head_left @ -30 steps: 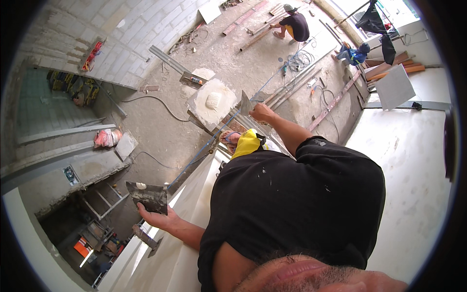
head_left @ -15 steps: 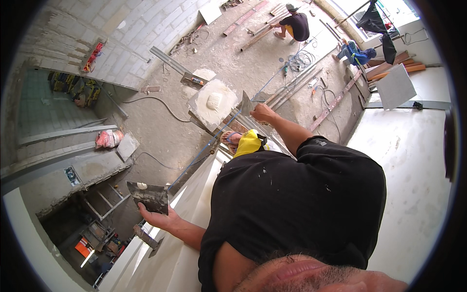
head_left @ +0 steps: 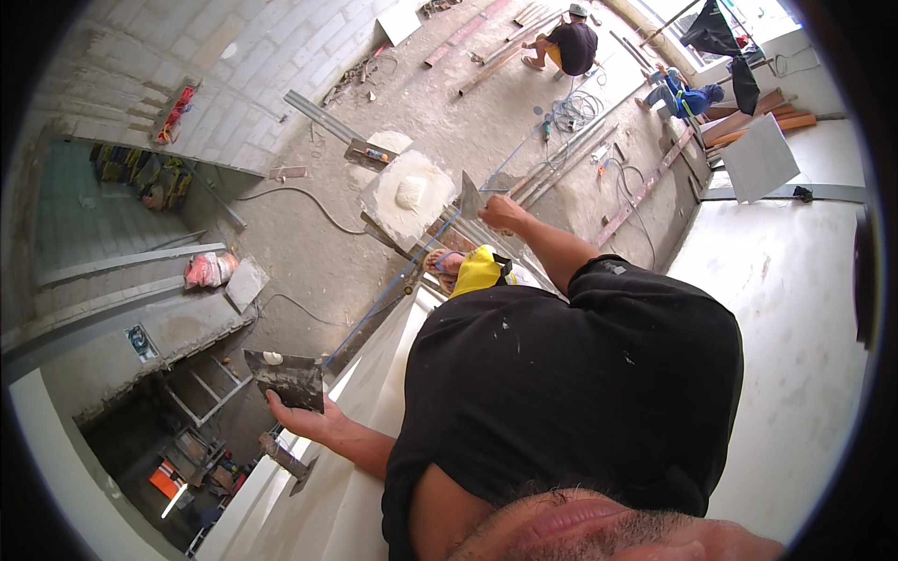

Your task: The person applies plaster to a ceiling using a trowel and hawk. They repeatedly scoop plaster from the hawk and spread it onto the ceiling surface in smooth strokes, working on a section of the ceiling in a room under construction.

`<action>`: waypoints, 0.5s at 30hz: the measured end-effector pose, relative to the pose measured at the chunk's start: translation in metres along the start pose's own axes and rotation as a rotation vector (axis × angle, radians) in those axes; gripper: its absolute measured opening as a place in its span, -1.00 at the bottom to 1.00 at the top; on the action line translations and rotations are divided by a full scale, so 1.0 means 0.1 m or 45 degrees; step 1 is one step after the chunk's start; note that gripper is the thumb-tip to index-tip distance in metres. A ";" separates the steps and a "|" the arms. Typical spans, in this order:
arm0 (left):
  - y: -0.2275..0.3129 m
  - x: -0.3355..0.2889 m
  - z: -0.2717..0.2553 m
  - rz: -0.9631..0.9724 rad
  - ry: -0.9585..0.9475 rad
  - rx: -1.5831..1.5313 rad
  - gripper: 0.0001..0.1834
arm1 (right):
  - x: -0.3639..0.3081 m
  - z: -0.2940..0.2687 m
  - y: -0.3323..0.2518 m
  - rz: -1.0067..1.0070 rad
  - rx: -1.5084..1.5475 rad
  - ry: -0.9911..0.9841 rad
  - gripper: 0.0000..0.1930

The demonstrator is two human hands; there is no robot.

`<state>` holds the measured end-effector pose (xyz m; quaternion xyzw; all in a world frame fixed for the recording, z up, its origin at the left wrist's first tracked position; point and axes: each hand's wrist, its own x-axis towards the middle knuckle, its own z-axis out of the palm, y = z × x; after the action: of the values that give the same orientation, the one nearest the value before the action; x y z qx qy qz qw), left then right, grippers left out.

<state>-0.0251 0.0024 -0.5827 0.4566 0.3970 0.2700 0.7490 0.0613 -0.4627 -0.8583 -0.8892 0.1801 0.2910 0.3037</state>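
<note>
In my left hand (head_left: 304, 416) is a dark, smeared flat plate (head_left: 285, 379) with a small dab of pale paste at its far edge. The fingers support it from below and the thumb lies along its near edge. My right hand (head_left: 503, 214) is closed round a putty knife (head_left: 470, 196), its wide, tapering grey blade pointing away from me. Just left of the blade lies a square board (head_left: 383, 201) carrying a mound of pale wet paste (head_left: 410, 194). The blade is apart from the mound. The knife's handle is hidden in my fist.
Beyond the board lies a trowel (head_left: 372, 151). Metal bars (head_left: 552, 178), cables (head_left: 575, 112) and a long reddish beam (head_left: 645, 192) cross the floor. Two people (head_left: 572, 47) crouch at the far right. At left, a floor opening (head_left: 122, 430) shows below a broken slab edge.
My right hand and the putty knife have shifted slightly left. The left hand and its plate hold almost the same place. The far crouching person in the dark shirt has straightened a little.
</note>
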 end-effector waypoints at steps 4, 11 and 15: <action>0.00 0.02 -0.03 -0.006 0.008 -0.017 -0.56 | -0.01 0.03 0.02 -0.019 0.004 0.039 -0.52; 0.00 0.02 -0.04 0.001 -0.003 -0.018 -0.56 | -0.07 0.05 0.00 -0.031 0.001 0.099 -0.53; 0.00 0.00 -0.03 0.008 -0.006 -0.027 -0.55 | -0.09 0.01 -0.02 0.038 0.028 -0.026 -0.53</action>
<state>-0.0273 0.0040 -0.5835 0.4505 0.3910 0.2755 0.7538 0.0546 -0.4591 -0.8527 -0.8800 0.1934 0.3026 0.3109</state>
